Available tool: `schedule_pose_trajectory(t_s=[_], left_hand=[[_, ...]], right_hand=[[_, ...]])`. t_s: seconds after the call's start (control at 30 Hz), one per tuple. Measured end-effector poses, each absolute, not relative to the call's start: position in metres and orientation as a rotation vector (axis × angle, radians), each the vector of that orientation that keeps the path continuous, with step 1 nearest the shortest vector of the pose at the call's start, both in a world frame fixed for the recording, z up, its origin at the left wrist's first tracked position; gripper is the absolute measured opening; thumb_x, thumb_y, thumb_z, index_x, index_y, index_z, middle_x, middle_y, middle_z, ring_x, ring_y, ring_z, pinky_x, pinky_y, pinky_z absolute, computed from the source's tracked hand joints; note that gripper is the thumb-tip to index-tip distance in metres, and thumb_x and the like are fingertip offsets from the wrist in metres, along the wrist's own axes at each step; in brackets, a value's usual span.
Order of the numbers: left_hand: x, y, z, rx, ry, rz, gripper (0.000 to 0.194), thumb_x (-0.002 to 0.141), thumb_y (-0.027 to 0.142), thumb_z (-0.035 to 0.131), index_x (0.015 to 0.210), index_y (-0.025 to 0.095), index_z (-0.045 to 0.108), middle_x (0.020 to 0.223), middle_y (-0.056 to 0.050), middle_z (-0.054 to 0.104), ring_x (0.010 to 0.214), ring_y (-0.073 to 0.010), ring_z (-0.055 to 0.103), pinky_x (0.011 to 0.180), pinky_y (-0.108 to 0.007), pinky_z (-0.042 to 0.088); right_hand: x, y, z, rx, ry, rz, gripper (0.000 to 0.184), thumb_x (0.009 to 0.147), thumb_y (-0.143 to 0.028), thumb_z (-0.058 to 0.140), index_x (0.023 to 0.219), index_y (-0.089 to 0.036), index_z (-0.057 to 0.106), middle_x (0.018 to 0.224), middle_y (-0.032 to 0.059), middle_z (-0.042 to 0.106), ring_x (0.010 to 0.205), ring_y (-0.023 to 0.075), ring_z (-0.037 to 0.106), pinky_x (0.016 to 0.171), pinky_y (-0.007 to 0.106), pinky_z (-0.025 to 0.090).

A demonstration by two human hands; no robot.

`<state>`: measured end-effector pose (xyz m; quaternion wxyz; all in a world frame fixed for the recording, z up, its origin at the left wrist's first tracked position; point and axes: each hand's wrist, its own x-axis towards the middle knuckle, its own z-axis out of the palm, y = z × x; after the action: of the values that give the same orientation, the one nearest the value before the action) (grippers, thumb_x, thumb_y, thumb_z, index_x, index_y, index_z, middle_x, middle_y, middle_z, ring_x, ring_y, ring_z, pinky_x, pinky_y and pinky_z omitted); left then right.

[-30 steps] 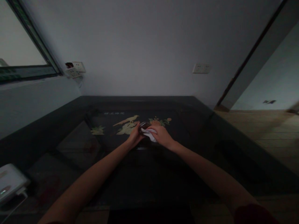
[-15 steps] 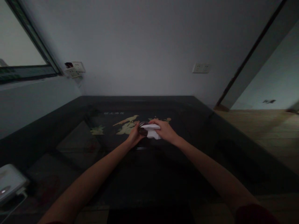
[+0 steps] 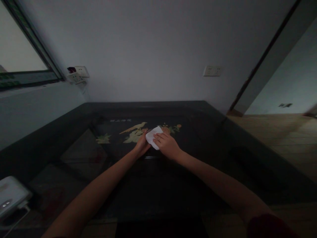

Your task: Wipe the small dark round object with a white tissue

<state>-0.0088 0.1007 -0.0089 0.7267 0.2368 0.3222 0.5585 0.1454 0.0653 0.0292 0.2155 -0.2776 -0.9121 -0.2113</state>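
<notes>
Both my hands meet over the middle of a dark table [image 3: 223, 142] with a pale bird-and-flower picture on it. My right hand [image 3: 167, 145] pinches a folded white cloth [image 3: 153, 136] and presses it against whatever my left hand [image 3: 141, 145] holds. The left hand's fingers are curled round a small dark object that the cloth now covers, so I cannot make it out. The room is dim.
A white device [image 3: 11, 196] with a cable lies at the table's near left corner. A window [image 3: 19, 56] and a power strip [image 3: 77, 75] are on the left wall, a socket [image 3: 212, 71] is on the far wall, and a wooden floor [image 3: 279, 132] is to the right.
My right hand has swung the white cloth up and over the small dark object, which showed between the hands before and is now covered. The left hand has stayed put.
</notes>
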Motion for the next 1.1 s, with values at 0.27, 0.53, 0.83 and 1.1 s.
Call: schedule_pose_trajectory(t_s=[0.27, 0.53, 0.83, 1.1], left_hand=[[-0.013, 0.103, -0.012, 0.525, 0.674, 1.208, 0.037, 0.092, 0.034, 0.039, 0.100, 0.009, 0.065, 0.088, -0.011, 0.071, 0.081, -0.0182, 0.065, 0.077, -0.027, 0.051], [-0.013, 0.106, -0.008, 0.476, 0.664, 1.200, 0.039, 0.094, 0.029, 0.031, 0.099, 0.008, 0.064, 0.080, -0.009, 0.070, 0.075, -0.0148, 0.065, 0.080, -0.025, 0.050], [-0.009, 0.101, -0.004, 0.489, 0.715, 1.208, 0.036, 0.093, 0.032, 0.038, 0.092, 0.010, 0.066, 0.076, -0.009, 0.070, 0.067, -0.0130, 0.064, 0.071, -0.021, 0.051], [-0.008, 0.099, -0.004, 0.516, 0.695, 1.240, 0.032, 0.092, 0.029, 0.040, 0.097, 0.011, 0.065, 0.084, -0.008, 0.070, 0.077, -0.0144, 0.065, 0.074, -0.022, 0.051]], right_hand=[[0.144, 0.061, 0.022, -0.827, -2.547, -0.360, 0.031, 0.089, -0.018, 0.047, 0.118, -0.014, 0.058, 0.132, 0.0158, 0.052, 0.127, 0.0257, 0.043, 0.103, 0.043, 0.037], [0.143, 0.073, -0.005, -0.830, -2.553, -0.341, 0.043, 0.090, -0.008, 0.034, 0.133, -0.002, 0.041, 0.137, 0.0193, 0.045, 0.134, 0.0245, 0.032, 0.111, 0.043, 0.028], [0.137, 0.069, -0.005, -0.770, -2.565, -0.322, 0.042, 0.091, -0.011, 0.033, 0.132, -0.005, 0.043, 0.139, 0.0179, 0.043, 0.133, 0.0239, 0.033, 0.109, 0.043, 0.032], [0.134, 0.068, 0.005, -0.812, -2.526, -0.369, 0.036, 0.091, -0.011, 0.038, 0.124, -0.005, 0.052, 0.134, 0.0209, 0.047, 0.131, 0.0270, 0.035, 0.109, 0.043, 0.032]])
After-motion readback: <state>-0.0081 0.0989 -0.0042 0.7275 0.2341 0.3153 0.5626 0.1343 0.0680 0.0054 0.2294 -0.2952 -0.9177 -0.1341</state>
